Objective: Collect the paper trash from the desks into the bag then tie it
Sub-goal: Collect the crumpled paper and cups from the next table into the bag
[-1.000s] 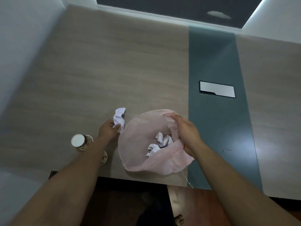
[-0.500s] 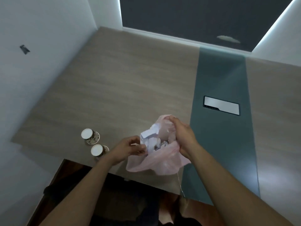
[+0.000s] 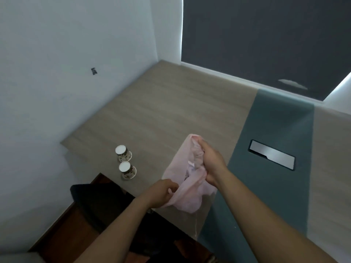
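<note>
Stretching from the left wall to the right frame edge, the pale wood-grain bench [image 3: 171, 111] with a grey-green strip is running out of view on the right. The thin pink plastic bag [image 3: 187, 198] is sitting on the bench near its front edge, its mouth being gathered so that the crumpled white paper [image 3: 190, 168] inside is showing only as a sliver. The right hand [image 3: 210, 164] is reaching forward, clenching the bunched far rim of the bag. The left hand [image 3: 161, 192] is curling in from the near side, pinching the bag's near rim. Two upturned patterned paper cups [image 3: 125, 162] are standing just left, apart from the bag.
</note>
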A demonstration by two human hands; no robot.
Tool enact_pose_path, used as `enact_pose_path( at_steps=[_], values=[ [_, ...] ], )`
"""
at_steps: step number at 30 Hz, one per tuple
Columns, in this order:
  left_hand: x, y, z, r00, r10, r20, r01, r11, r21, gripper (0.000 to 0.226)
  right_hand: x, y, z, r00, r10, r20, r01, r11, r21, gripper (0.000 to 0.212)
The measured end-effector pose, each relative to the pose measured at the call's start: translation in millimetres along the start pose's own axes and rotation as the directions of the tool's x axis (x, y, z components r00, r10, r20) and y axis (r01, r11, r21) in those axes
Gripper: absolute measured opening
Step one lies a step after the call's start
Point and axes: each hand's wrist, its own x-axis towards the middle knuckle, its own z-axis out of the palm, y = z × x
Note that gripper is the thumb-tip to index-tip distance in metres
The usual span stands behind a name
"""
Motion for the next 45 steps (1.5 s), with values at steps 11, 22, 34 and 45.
enact_pose_path(
  at_steps=[11, 22, 34, 45],
  values=[
    [13, -32, -50, 0.979, -0.125, -0.158, 0.121, 0.992, -0.038, 0.05, 16, -12, 43, 1.0, -0.016, 0.027, 0.014, 0.998, 0.059, 0.051],
    [37, -217, -105, 0.924, -0.254, -0.286, 0.297, 0.947, 0.12, 0.053, 35, 33, 106, 0.985, 0.032, -0.169, -0.016, 0.995, 0.1, 0.046],
    [46, -231, -138, 0.897, -0.228, -0.378, 0.123, 0.951, -0.282, 0.03, 19, 57, 140, 0.933, 0.039, -0.358, 0.039, 0.977, 0.21, 0.037],
    [48, -147, -137, 0.986, 0.098, 0.133, 0.002, 0.798, -0.602, 0.04, 19, 54, 173, 0.923, 0.035, -0.384, 0.039, 0.982, 0.183, 0.053]
  ],
)
